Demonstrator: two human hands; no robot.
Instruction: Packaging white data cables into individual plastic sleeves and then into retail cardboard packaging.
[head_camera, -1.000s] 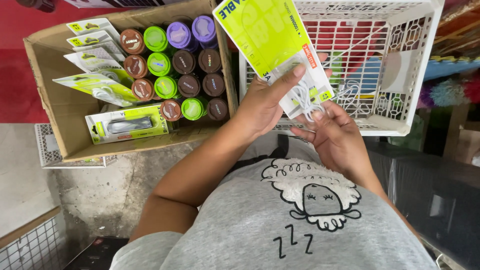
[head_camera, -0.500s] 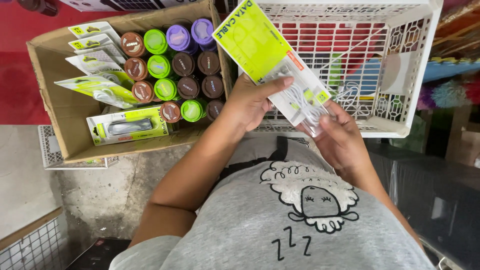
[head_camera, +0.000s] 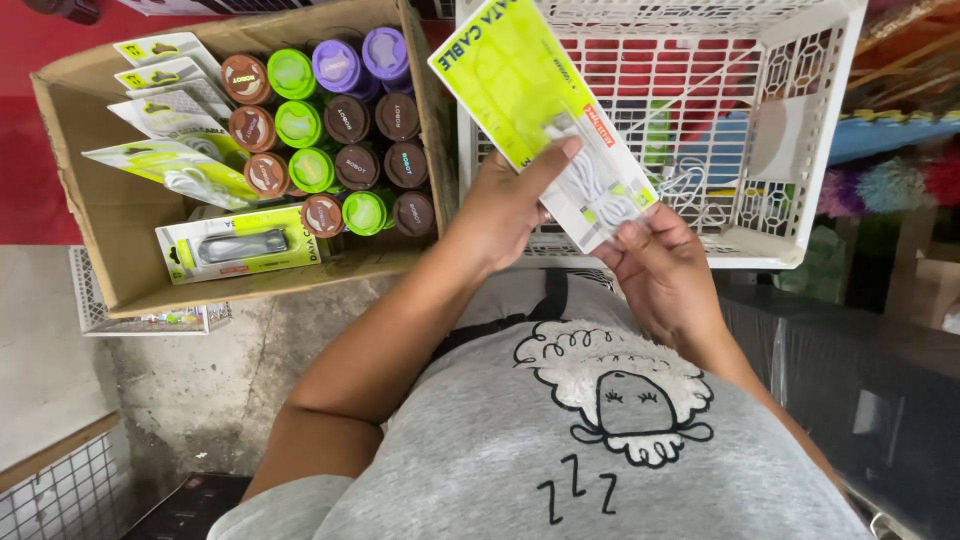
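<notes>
I hold a flat yellow-green cable package (head_camera: 520, 85) with a coiled white cable behind clear plastic, tilted over the near edge of a white plastic crate (head_camera: 800, 160). My left hand (head_camera: 505, 205) grips its left side, with the index finger stretched across the front. My right hand (head_camera: 655, 265) pinches the package's lower right corner. A loose white cable (head_camera: 690, 185) lies in the crate just beyond my right hand.
A cardboard box (head_camera: 110, 230) on the left holds several round capped tubes (head_camera: 335, 130) in brown, green and purple, plus more yellow-green cable packs (head_camera: 165, 170). A wire basket (head_camera: 130, 320) sits under it. Concrete floor lies below.
The package has turned a little and shifted left. My left index finger now lies across its front, and my right hand grips its lower corner.
</notes>
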